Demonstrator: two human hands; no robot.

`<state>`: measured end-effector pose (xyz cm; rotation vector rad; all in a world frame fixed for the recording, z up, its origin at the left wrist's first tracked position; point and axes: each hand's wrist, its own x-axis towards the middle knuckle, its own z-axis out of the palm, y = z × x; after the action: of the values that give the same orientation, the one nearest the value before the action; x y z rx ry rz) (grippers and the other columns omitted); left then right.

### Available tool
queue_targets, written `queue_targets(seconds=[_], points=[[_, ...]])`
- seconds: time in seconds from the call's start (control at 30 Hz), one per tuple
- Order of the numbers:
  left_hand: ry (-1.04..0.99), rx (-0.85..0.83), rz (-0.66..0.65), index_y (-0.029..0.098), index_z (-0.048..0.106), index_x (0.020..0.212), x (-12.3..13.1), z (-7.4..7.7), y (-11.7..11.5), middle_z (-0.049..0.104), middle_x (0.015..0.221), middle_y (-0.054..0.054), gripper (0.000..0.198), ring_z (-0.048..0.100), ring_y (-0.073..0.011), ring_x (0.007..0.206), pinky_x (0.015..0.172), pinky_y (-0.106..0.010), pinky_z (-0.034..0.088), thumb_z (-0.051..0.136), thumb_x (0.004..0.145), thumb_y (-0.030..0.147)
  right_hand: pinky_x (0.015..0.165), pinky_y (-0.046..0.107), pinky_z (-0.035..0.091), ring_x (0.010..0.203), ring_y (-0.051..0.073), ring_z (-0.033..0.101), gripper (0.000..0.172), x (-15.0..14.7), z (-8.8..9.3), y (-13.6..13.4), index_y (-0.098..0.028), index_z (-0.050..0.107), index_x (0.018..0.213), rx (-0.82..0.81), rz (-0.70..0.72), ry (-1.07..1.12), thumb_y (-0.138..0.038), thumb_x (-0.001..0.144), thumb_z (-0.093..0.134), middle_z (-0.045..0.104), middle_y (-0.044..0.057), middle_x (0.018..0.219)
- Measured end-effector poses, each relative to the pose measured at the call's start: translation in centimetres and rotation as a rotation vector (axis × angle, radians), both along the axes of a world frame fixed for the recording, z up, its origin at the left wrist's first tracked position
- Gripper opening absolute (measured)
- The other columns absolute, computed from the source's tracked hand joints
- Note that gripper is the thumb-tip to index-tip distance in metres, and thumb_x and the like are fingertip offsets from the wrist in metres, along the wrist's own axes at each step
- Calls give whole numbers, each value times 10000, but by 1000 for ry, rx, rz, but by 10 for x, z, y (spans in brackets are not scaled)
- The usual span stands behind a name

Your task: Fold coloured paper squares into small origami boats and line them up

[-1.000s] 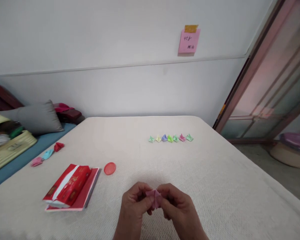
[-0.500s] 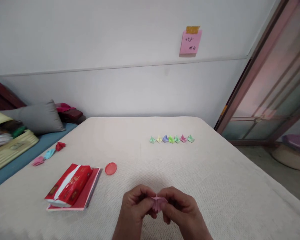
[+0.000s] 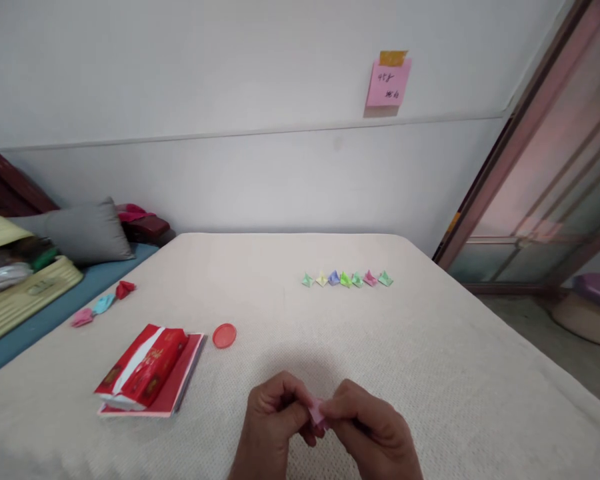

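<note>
Bare fingers work close together over a broad cream cloth-covered surface (image 3: 445, 353), a small folded piece of pink paper (image 3: 317, 413) pinched between them near its front edge, at the dial's center, with the wall at twelve o'clock. The left hand (image 3: 274, 419), at nine o'clock to the paper, grips it between thumb and forefinger, the other fingers curled beneath. The right hand (image 3: 373, 423), at three o'clock, has its thumb and forefinger closed on the opposite side; the fold's exact shape is partly hidden by the fingertips. Between twelve and one o'clock, toward the far edge, seven small pointed folded-paper pieces (image 3: 347, 281) in green, yellow, blue-violet and pink line up in a row. A shallow round red disc (image 3: 225, 336) lies at ten o'clock. Between nine and ten, a glossy red soft packet with a white stripe (image 3: 147, 370) rests on a flat stack of red-topped sheets (image 3: 183, 383). Farther out at ten o'clock, three folded-paper pieces, pink (image 3: 83, 317), light blue (image 3: 103, 304) and red (image 3: 125, 289), run along the left edge. High on the white wall (image 3: 230, 180), between twelve and one, hangs a taped pink handwritten note (image 3: 389, 85).
</note>
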<state>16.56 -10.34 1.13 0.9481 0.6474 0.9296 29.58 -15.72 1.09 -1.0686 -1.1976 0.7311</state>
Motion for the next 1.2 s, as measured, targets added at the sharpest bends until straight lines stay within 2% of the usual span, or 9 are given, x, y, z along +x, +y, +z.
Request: queue_targets(seconds=[0.13,0.23,0.3,0.43,0.57,0.77,0.97,1.2], points=[[1,45,-36,139,674,664,-2,3,0,669,559,-14,110,573,-123,527,502,-223,449,592,688,69,532,239,445,576,131,572,201,7,-1,-1,-262,728,834,72,56,-165,-117,839,589,610,1,655],[3,92,-67,143,668,697,-3,4,1,668,587,-9,32,563,-117,558,542,-225,446,662,704,113,568,249,471,618,141,602,244,9,2,-1,-280,710,885,92,107,-154,-98,853,551,628,9,702],[17,106,-62,156,649,710,-4,6,1,658,596,7,53,556,-107,565,550,-213,432,699,719,146,586,254,477,639,148,611,234,9,4,-2,-275,697,869,97,129,-134,-107,847,536,631,9,714],[130,198,-3,193,606,805,-6,12,-2,686,711,3,111,615,-138,680,634,-233,452,705,761,217,541,242,457,604,152,559,96,7,9,-3,-245,638,890,-44,22,-105,-228,807,593,606,-4,694],[279,335,55,210,611,939,-7,13,-4,725,802,-30,187,651,-178,745,701,-269,476,691,782,271,477,216,423,538,135,515,129,7,10,-1,-223,658,786,-175,-23,-141,-347,814,631,588,-13,626],[252,242,42,191,684,851,-8,4,2,688,733,-17,133,604,-156,692,653,-250,464,727,743,255,479,210,432,537,134,567,168,8,2,-1,-232,681,824,-137,-78,-319,-361,863,581,652,10,678],[179,77,-12,174,711,763,-7,8,5,658,617,12,94,567,-117,608,592,-220,426,766,696,210,471,199,421,466,104,562,201,6,3,-3,-237,671,800,-137,-99,-399,-341,904,533,636,-16,621],[168,77,-43,166,741,759,-7,8,4,682,639,-11,66,584,-134,643,642,-245,456,711,759,224,494,203,459,559,136,611,207,8,2,-1,-231,664,795,-102,-87,-427,-342,906,530,666,13,659]])
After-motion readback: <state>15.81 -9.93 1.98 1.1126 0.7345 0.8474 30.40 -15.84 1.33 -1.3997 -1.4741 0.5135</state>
